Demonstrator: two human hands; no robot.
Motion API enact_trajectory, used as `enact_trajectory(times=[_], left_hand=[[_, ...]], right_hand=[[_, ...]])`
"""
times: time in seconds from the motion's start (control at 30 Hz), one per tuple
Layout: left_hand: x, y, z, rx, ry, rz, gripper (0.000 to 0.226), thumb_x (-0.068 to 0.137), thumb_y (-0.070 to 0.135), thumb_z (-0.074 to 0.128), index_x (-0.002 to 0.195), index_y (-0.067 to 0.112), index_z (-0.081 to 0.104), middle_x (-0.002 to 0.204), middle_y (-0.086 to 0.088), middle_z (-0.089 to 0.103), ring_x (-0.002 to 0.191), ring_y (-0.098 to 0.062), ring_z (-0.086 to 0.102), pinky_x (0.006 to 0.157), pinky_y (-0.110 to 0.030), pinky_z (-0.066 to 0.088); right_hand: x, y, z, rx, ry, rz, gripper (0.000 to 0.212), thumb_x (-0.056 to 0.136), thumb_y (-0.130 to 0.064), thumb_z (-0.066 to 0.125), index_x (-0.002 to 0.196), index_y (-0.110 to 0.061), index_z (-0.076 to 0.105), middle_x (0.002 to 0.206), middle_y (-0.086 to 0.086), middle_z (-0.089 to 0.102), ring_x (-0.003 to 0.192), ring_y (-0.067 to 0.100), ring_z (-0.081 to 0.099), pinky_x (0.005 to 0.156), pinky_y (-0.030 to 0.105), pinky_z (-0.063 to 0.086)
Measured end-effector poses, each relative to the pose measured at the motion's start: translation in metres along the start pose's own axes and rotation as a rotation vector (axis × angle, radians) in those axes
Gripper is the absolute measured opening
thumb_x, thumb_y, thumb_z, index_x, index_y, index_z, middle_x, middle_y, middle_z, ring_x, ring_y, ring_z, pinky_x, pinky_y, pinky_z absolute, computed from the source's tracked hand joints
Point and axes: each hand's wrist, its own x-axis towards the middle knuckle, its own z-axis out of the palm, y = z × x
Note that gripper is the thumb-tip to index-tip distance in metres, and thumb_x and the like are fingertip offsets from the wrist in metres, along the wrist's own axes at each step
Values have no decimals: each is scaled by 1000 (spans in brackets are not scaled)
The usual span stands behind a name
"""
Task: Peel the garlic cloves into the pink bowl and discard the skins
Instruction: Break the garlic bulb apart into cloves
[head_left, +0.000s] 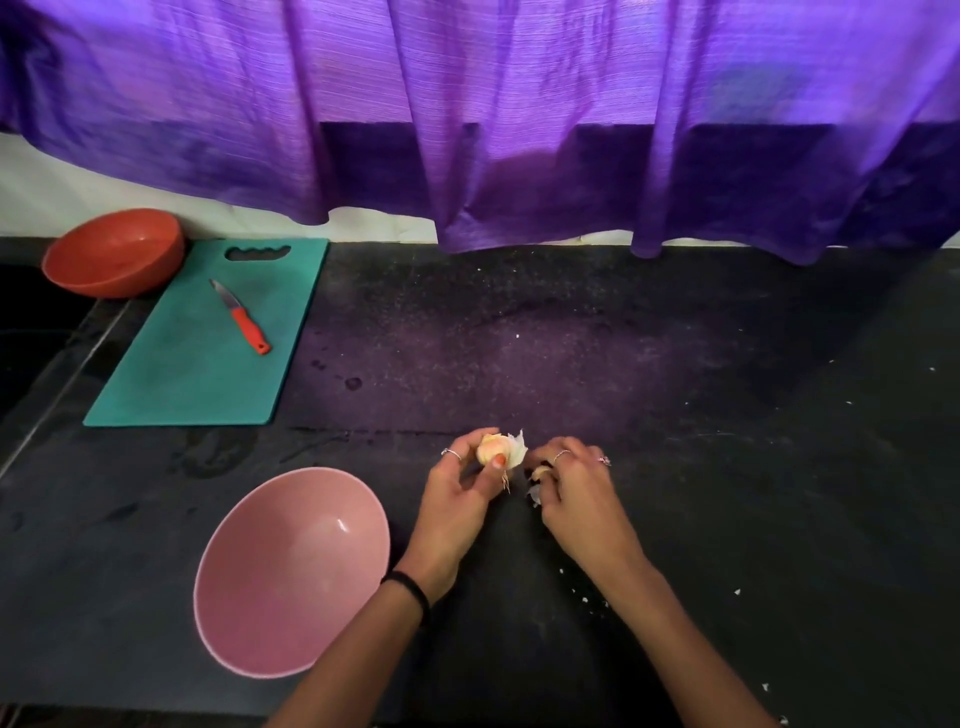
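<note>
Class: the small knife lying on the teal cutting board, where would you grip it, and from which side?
Grip the knife by its orange handle, the end nearer the person, coming from above. It lies flat on the cutting board, blade pointing away toward the far edge.

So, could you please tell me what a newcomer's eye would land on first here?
Probably the purple curtain hanging across the back, then the two hands at the centre: the left hand holds a garlic bulb, the right hand pinches a piece. An empty pink bowl sits at their left.
</note>
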Motion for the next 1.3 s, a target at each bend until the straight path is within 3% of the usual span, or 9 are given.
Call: enact_trajectory(times=[0.13,0.23,0.33,0.53,0.7,0.87,1.13,1.2,1.3], left_hand=[[3,0,-4,-115,1,-56,28,94,8,55,118,20,60,115,2,68,111,-16,62,98,-34,49],[4,1,-4,-220,-21,-70,28,94,6,53,120,15,59,115,-3,68,112,-18,62,97,-33,49],[4,3,-3,-269,-44,-51,26,95,4,51,119,12,58,115,-7,68,111,-20,63,91,-28,50],[3,9,0,-239,-105,-13,26,96,3,48,118,14,59,116,-8,67,111,-20,63,92,-30,49],[0,15,-2,-230,-158,-11,24,98,6,46,117,15,59,114,-5,68,107,-17,65,86,-27,51],[1,20,-3,-204,-206,-26,25,100,10,42,119,13,58,115,-6,68,107,-20,64,90,-30,51],[-6,15,8,-276,-249,-85,26,101,11,37,114,15,59,93,3,70,78,-4,64,74,-19,52],[-10,15,12,-335,-207,-100,27,100,11,37,115,15,59,94,1,69,72,-6,57,70,-17,51],[-16,16,14,-432,-151,-115,31,100,12,36,123,10,56,100,-10,65,69,-12,51,66,-19,49]], right_hand=[[-5,-11,-6,188,170,27,18,95,-12,54,102,-20,68,102,-12,59,97,5,51,83,4,35],[-6,-25,-9,461,75,142,8,93,-21,60,92,-26,66,85,-14,66,81,-1,62,71,12,48],[-2,-31,-7,566,2,251,8,91,-30,63,92,-23,67,80,-9,69,73,-1,64,70,19,52],[-3,-38,-5,504,79,245,15,97,-19,54,82,-16,55,75,0,63,66,9,58,67,33,50],[-6,-49,-5,490,215,205,25,95,-14,54,72,-21,51,62,-7,55,55,1,50,51,16,39],[-5,-50,-5,447,303,188,22,95,-11,53,74,-17,52,62,-7,55,53,3,51,47,12,37],[13,-25,-15,411,198,157,18,94,-9,52,76,-8,53,62,-5,54,52,3,49,46,15,37],[20,-11,-19,398,169,181,16,93,-9,52,78,-6,55,63,-5,56,51,2,52,47,17,38],[31,6,-31,351,117,203,17,95,-12,54,78,-11,55,64,-6,52,50,-2,50,46,10,36]])
